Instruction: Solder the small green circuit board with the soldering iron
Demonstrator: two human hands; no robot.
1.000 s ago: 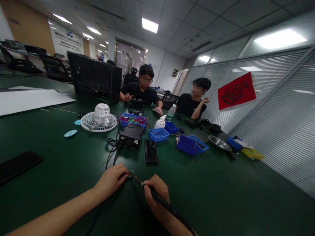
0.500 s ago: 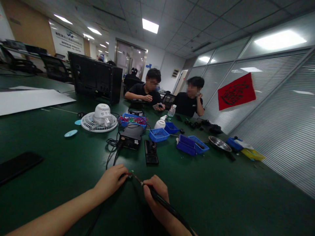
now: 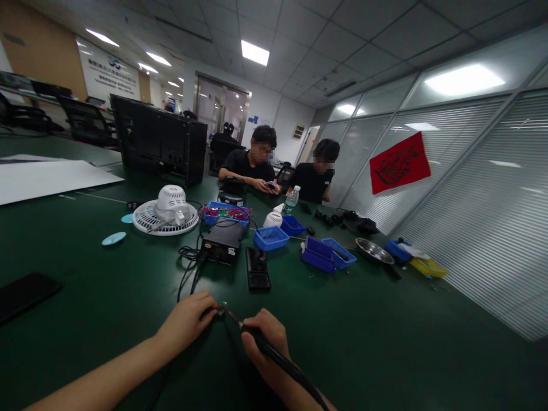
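My left hand is closed, its fingertips pinching what looks like a thin red wire at the edge of a small green circuit board. The board is tiny in view, low over the green table. In my right hand is a soldering iron, gripped like a pen by its black handle. Its thin tip points left and meets the board beside my left fingertips; exact contact is too small to tell. A black cable trails from the handle toward me. Just beyond lies a black soldering iron stand.
A black soldering station with cables stands ahead. Behind it, a blue tray holds red wires and green boards. A white fan part lies left; blue bins and a metal bowl lie right. Two people sit opposite.
The view has shifted slightly, while my hands, iron and board keep nearly the same pose. Opposite, one person's hands have come together on a handheld object; the other person's raised hand has lowered.
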